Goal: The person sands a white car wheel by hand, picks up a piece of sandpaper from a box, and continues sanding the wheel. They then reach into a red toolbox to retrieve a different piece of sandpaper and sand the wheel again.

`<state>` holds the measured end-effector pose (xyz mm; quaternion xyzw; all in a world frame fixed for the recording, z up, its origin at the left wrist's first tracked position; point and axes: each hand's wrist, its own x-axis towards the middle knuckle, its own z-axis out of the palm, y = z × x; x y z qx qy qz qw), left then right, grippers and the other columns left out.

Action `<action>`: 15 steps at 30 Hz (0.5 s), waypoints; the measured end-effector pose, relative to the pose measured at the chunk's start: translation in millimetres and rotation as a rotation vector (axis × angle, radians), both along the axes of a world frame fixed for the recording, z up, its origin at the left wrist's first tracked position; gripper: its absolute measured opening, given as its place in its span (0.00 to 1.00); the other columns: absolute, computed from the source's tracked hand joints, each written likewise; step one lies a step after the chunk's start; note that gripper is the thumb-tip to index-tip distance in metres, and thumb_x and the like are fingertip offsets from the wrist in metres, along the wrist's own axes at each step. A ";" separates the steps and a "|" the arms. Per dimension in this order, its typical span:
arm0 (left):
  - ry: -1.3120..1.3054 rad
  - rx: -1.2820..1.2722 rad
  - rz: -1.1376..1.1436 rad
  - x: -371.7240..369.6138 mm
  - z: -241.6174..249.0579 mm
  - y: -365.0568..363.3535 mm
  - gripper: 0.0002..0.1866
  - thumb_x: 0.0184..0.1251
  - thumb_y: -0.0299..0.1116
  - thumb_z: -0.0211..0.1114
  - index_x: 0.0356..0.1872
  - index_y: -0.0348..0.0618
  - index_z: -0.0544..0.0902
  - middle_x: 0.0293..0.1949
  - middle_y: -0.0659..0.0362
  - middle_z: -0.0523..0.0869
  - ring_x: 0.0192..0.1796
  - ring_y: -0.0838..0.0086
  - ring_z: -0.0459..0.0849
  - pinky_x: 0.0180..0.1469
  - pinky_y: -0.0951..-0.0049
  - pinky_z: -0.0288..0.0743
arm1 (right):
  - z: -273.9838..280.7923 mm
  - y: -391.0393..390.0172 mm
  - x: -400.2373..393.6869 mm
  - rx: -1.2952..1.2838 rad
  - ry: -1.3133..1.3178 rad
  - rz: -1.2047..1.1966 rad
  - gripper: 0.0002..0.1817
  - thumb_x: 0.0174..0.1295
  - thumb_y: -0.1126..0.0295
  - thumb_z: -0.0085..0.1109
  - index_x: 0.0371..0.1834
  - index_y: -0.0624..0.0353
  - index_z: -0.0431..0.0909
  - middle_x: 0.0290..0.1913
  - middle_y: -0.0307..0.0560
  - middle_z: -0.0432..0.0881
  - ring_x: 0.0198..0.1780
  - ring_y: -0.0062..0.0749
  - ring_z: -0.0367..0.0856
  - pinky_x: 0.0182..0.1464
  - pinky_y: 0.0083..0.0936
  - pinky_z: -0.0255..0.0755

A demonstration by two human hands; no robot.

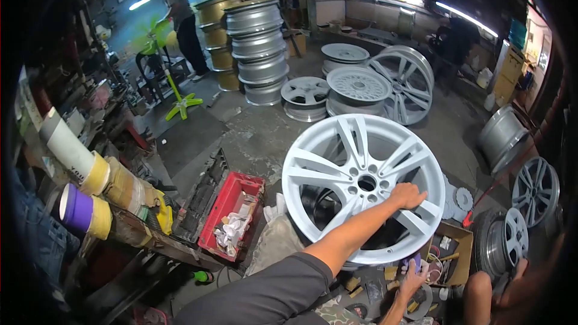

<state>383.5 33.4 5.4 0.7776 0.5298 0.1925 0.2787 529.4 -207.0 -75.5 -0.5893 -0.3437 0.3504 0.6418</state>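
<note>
A large silver wheel rim (298, 176) lies face up in front of me, its split spokes around a hub with several bolt holes. My left hand (407, 196), at the end of a dark-sleeved arm crossing over the rim, is closed on a spoke at the right side. Below the rim's lower right edge, my right hand (414, 277) has its fingers round a small purple object (413, 261), partly hidden by the rim.
Other rims (359, 84) and a tall rim stack (257, 54) stand behind. A red crate (225, 216) holds crumpled scraps. At right are a cardboard box (462, 241), a tyre (486, 244) and someone's bare limbs (481, 301). A person (180, 21) stands near a green fan.
</note>
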 end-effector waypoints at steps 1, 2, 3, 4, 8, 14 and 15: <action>-0.003 0.019 0.018 1.3 -2.6 0.3 0.38 0.75 0.61 0.47 0.38 0.30 0.90 0.43 0.31 0.88 0.50 0.38 0.87 0.59 0.45 0.78 | -1.4 0.0 1.4 -0.023 -0.025 0.009 0.07 0.72 0.72 0.64 0.42 0.57 0.73 0.26 0.36 0.76 0.23 0.16 0.74 0.24 0.15 0.66; 0.003 0.027 0.030 1.2 -5.4 1.7 0.38 0.75 0.61 0.47 0.38 0.30 0.90 0.43 0.31 0.88 0.50 0.38 0.87 0.59 0.45 0.78 | -2.5 0.0 2.0 -0.048 -0.052 0.017 0.07 0.71 0.73 0.63 0.41 0.57 0.73 0.26 0.36 0.76 0.23 0.16 0.74 0.24 0.16 0.66; 0.002 0.013 0.016 0.7 -2.6 0.5 0.38 0.75 0.60 0.47 0.38 0.30 0.90 0.43 0.31 0.88 0.50 0.37 0.87 0.59 0.45 0.78 | -1.9 0.6 0.6 -0.085 -0.053 -0.006 0.06 0.68 0.75 0.63 0.40 0.58 0.74 0.27 0.36 0.76 0.22 0.16 0.72 0.24 0.16 0.66; 0.000 0.000 0.000 0.6 0.2 -0.5 0.37 0.75 0.60 0.48 0.37 0.31 0.90 0.42 0.31 0.88 0.50 0.37 0.87 0.59 0.45 0.78 | -6.4 -0.2 2.2 -0.077 -0.049 0.002 0.06 0.68 0.75 0.63 0.40 0.58 0.74 0.27 0.36 0.76 0.22 0.16 0.72 0.24 0.16 0.66; 0.002 -0.027 0.010 -0.8 5.2 -2.9 0.36 0.74 0.59 0.50 0.40 0.29 0.89 0.44 0.32 0.88 0.52 0.40 0.87 0.60 0.47 0.78 | -14.7 2.5 -2.7 -0.047 -0.097 0.010 0.06 0.64 0.77 0.63 0.39 0.58 0.75 0.26 0.37 0.76 0.21 0.17 0.71 0.23 0.17 0.66; 0.006 -0.020 0.018 0.3 5.0 -2.4 0.36 0.74 0.59 0.49 0.39 0.30 0.90 0.43 0.32 0.88 0.51 0.38 0.87 0.59 0.45 0.77 | -53.3 2.8 3.9 -0.108 -0.047 0.057 0.11 0.61 0.74 0.63 0.28 0.55 0.69 0.21 0.31 0.68 0.20 0.15 0.65 0.21 0.20 0.57; -0.005 0.008 0.035 1.6 0.8 -2.5 0.36 0.75 0.59 0.48 0.36 0.32 0.91 0.41 0.32 0.88 0.49 0.38 0.87 0.58 0.44 0.77 | -36.3 1.9 -5.5 -0.148 -0.044 0.018 0.16 0.62 0.71 0.66 0.23 0.54 0.67 0.21 0.29 0.66 0.21 0.15 0.61 0.22 0.22 0.55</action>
